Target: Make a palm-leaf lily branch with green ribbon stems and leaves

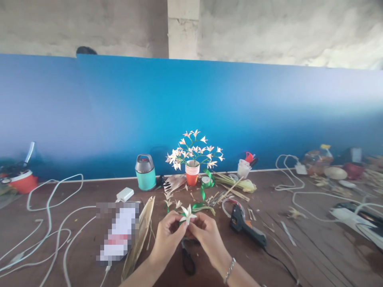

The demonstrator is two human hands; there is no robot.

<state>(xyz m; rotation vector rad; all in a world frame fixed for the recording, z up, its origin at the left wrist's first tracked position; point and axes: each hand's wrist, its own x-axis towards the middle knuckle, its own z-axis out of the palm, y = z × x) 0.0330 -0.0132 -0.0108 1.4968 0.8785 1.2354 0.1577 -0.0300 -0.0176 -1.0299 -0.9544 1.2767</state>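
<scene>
White flower [187, 214], left fingers [180, 231], right fingers [195, 230], pinched close at its base

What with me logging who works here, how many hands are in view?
2: the left hand, left of the white flower, and the right hand, right of it. Any behind the blue partition would be hidden.
</scene>
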